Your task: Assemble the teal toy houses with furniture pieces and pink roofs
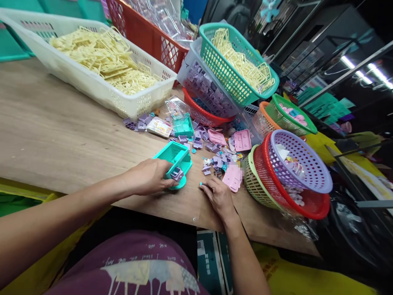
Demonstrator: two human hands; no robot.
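My left hand (150, 177) grips the near side of a teal plastic box (186, 160), which has open compartments and rests tilted on the table. A small purple plastic piece (177, 174) sits at the box's near end, beside my thumb and fingers. Closed in a pinch, my right hand (219, 197) holds a tiny teal piece (201, 184) at its fingertips, just above the wooden table (123, 141). A pink plastic part (232, 179) lies right beside that hand. Beyond both hands spreads a pile of small purple parts (218, 160).
A white basket (147, 100) of pale yellow frames stands at the back left. Behind the pile, a green basket (229, 76) rests over a bin of purple parts (204, 82). Stacked purple (319, 172) and red baskets (321, 209) stand at the right edge.
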